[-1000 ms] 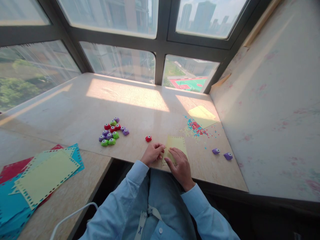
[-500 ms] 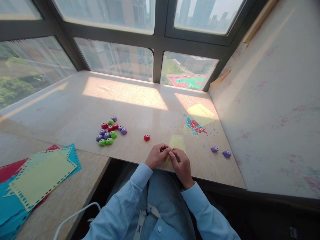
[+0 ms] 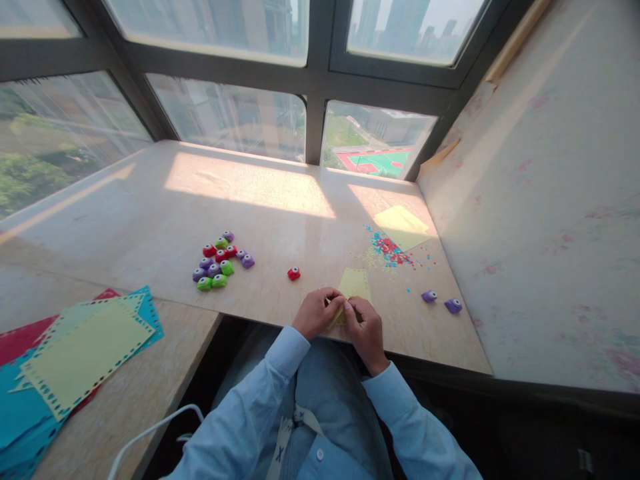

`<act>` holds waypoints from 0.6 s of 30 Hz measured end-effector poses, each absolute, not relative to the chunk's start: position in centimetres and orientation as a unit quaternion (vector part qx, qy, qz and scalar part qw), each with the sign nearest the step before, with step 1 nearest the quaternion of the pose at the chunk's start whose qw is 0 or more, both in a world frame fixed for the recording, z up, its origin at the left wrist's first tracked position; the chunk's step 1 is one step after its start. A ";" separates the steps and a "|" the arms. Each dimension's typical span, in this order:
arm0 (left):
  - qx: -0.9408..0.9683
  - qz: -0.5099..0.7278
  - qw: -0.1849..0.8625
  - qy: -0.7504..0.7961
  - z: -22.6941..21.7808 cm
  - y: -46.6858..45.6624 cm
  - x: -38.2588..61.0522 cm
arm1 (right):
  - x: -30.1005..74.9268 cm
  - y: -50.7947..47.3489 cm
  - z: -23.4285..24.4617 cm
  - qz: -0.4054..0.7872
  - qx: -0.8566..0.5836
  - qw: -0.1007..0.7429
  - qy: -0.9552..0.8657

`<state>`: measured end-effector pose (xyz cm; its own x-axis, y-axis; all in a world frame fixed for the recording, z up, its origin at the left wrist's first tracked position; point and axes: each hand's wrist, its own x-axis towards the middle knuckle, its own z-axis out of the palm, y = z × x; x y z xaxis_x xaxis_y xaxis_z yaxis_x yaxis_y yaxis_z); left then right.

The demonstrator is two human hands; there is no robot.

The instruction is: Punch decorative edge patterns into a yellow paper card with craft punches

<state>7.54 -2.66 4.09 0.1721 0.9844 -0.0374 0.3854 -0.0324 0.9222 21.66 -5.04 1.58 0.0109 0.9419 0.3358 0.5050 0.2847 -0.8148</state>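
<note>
My left hand [image 3: 319, 312] and my right hand [image 3: 365, 333] meet at the table's front edge. The fingertips of both are pinched together on a piece of yellow paper, mostly hidden behind the fingers. Just beyond them a yellow paper sheet [image 3: 355, 281] with small holes along its edge lies on the table; whether it is the same piece I cannot tell. A red craft punch [image 3: 293, 273] with an eye-like button sits left of that sheet. Two purple craft punches [image 3: 429, 297] rest off to the right of my right hand.
Several purple, green and red punches [image 3: 218, 269] cluster on the left. Confetti dots [image 3: 391, 251] lie beside another yellow sheet [image 3: 404, 225] at the back right. Hole-edged coloured sheets [image 3: 90, 347] are piled far left. A white cable [image 3: 145, 433] hangs near the table edge.
Both hands have shifted slightly to the right, their fingertips still together on the yellow paper. The punches and the piled sheets have stayed in place.
</note>
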 end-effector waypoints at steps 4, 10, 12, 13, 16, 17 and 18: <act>0.645 0.334 0.408 0.553 4.0 -2.6 7.6 | 21.7 -5.1 1.6 0.240 -0.553 0.459 -0.652; 0.651 0.330 0.399 0.555 3.9 -2.6 7.7 | 21.6 -5.1 1.6 0.235 -0.556 0.457 -0.653; 0.650 0.330 0.399 0.556 3.9 -2.6 7.6 | 21.6 -5.1 1.6 0.237 -0.555 0.457 -0.653; 0.649 0.330 0.400 0.557 3.9 -2.6 7.6 | 21.6 -5.1 1.6 0.238 -0.555 0.457 -0.653; 0.649 0.330 0.402 0.555 4.0 -2.6 7.7 | 21.6 -5.1 1.6 0.234 -0.558 0.456 -0.653; 0.650 0.330 0.403 0.554 4.0 -2.6 7.7 | 21.6 -5.0 1.6 0.230 -0.560 0.455 -0.653; 0.651 0.330 0.403 0.553 4.0 -2.6 7.7 | 21.5 -5.0 1.6 0.227 -0.561 0.454 -0.654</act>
